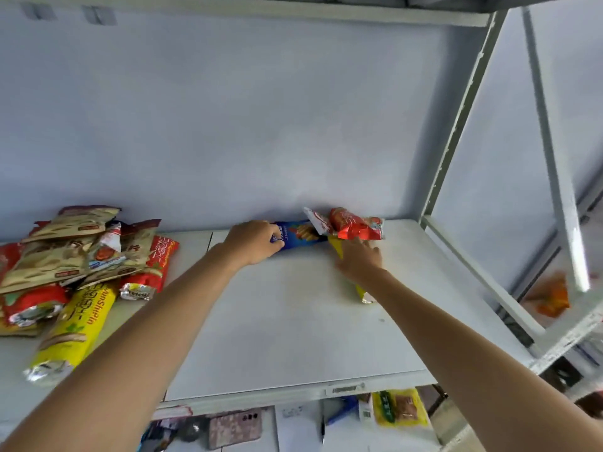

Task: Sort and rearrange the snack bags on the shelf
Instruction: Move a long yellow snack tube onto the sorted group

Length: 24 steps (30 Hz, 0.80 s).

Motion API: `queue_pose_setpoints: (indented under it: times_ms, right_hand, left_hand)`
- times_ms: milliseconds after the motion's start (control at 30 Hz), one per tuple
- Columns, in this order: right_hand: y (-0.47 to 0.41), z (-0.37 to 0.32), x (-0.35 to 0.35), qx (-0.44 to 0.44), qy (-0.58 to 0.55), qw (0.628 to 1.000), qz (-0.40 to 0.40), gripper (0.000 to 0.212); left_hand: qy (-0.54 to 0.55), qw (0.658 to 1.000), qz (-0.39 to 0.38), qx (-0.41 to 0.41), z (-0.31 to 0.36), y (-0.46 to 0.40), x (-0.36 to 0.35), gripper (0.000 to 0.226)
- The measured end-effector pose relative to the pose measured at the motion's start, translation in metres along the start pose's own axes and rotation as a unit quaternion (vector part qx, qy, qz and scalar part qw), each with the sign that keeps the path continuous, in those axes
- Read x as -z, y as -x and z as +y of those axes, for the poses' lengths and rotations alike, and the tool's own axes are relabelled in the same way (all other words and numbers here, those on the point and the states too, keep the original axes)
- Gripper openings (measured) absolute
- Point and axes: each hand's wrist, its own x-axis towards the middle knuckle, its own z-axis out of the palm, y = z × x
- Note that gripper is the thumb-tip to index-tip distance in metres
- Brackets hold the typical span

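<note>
On the white shelf point(287, 321), my left hand point(253, 241) grips the near end of a blue snack pack point(298, 234) lying against the back wall. My right hand point(360, 261) rests with fingers extended on a yellow snack pack point(336, 246), which runs under my wrist to its foil end point(367, 298). A red snack bag point(354, 228) and a small white-red packet point(318, 221) lie at the back just beyond my right fingers. A pile of beige, red and yellow snack bags point(75, 269) sits at the left of the shelf.
Grey shelf uprights point(456, 125) stand on the right, with an orange bag point(551, 296) on the neighbouring shelf. Below the front edge lie a phone point(235, 427), papers, a pen and a yellow packet point(399, 407). Another shelf board runs overhead.
</note>
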Motion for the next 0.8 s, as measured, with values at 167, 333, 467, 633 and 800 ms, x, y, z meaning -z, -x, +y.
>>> queue_pose_setpoints:
  times_ms: [167, 333, 467, 633, 800]
  right_hand:
    - [0.002, 0.035, -0.041, -0.060, -0.005, 0.997, -0.043, 0.064]
    - [0.008, 0.056, -0.065, -0.013, 0.059, 0.998, 0.023, 0.066]
    - [0.008, 0.064, -0.064, -0.010, -0.057, 0.998, 0.018, 0.060]
    - [0.023, 0.047, -0.039, -0.089, -0.507, 0.857, 0.004, 0.040]
    - [0.052, 0.025, -0.014, -0.070, -0.766, 0.634, -0.083, 0.031]
  left_hand:
    - [0.012, 1.000, -0.021, 0.011, 0.023, 0.001, -0.016, 0.029]
    - [0.013, 0.999, -0.037, 0.029, 0.018, 0.002, -0.027, 0.030]
    - [0.014, 0.999, -0.038, 0.036, 0.007, 0.004, -0.029, 0.027]
    - [0.057, 0.996, -0.042, 0.057, -0.003, 0.005, -0.026, 0.025]
    - [0.248, 0.956, -0.016, 0.154, -0.009, 0.009, -0.014, 0.049]
